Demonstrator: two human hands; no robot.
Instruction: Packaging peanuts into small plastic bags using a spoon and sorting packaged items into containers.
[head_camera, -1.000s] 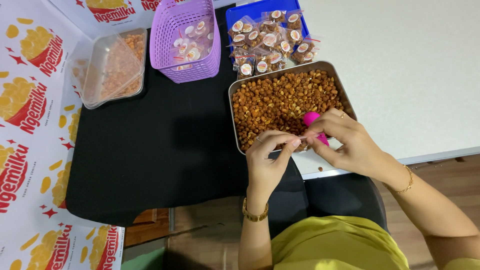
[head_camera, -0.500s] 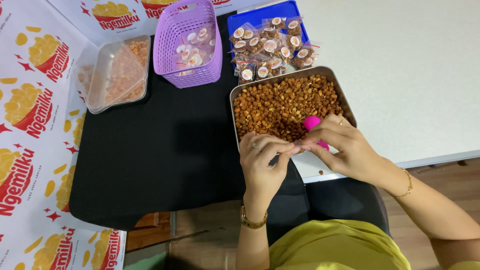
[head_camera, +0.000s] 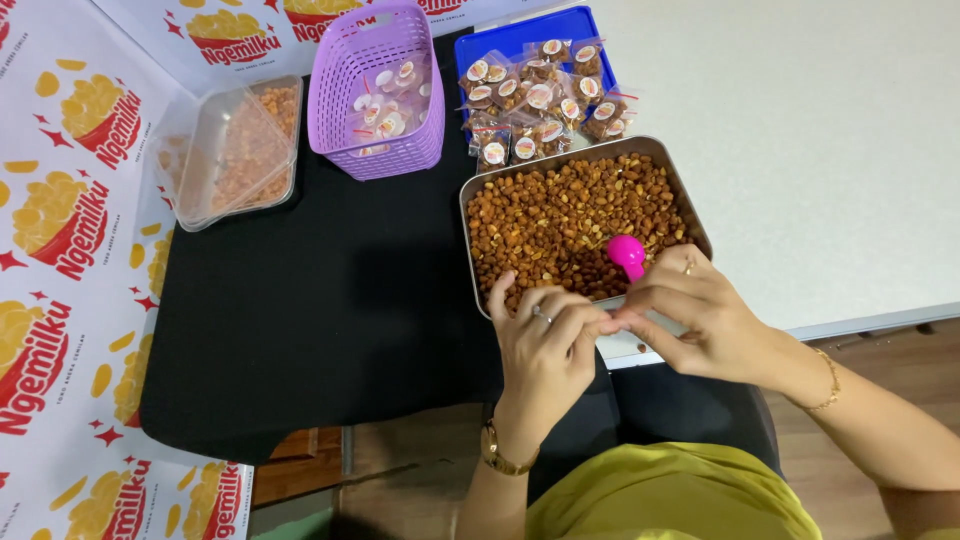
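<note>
Metal tray (head_camera: 478, 190) holds roasted nuts (head_camera: 560, 220), pink scoop (head_camera: 627, 252).

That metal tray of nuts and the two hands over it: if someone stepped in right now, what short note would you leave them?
Left hand: fingers pinched together at the near edge of the metal tray, meeting the right hand's fingertips. What it pinches is too small to tell.
Right hand: fingers curled, a pink scoop in its grip, the bowl over the brown coated nuts.
Around: the tray is full of nuts; filled small bags lie on the blue tray; a purple basket holds round stickers; a clear lidded box sits to the left.
Done: a pile of bags is filled. Left: most nuts remain loose in the tray.
</note>
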